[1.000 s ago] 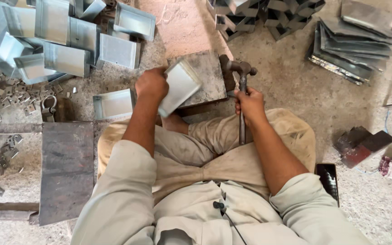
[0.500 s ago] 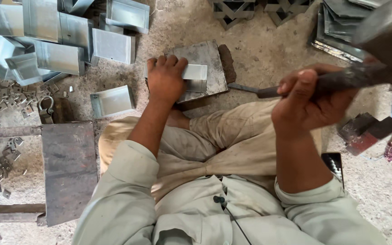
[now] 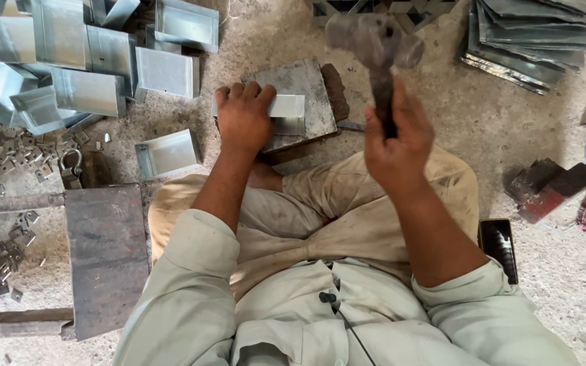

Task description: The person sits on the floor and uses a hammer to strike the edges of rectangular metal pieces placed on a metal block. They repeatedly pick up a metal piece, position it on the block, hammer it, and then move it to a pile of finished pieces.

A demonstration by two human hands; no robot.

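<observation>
A dull grey hammer [image 3: 374, 51] with a dark handle. A pale silvery metal piece [image 3: 283, 107] lies on a grey, rust-stained steel block [image 3: 306, 88]. Shiny silver sheet-metal boxes [image 3: 89, 61] lie on a sandy beige floor [image 3: 456, 115]. The clothing [image 3: 320, 271] is pale greenish-cream.

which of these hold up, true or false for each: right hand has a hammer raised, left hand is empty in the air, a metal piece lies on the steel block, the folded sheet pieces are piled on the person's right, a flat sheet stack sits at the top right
1. The right hand holds a hammer raised. True.
2. The left hand is empty in the air. False: it presses down on a small sheet-metal piece.
3. That piece lies on the steel block. True.
4. The folded sheet pieces are piled on the person's right. False: they lie to the left, above the heavy steel plate.
5. A stack of flat sheets sits at the top right. True.
</observation>
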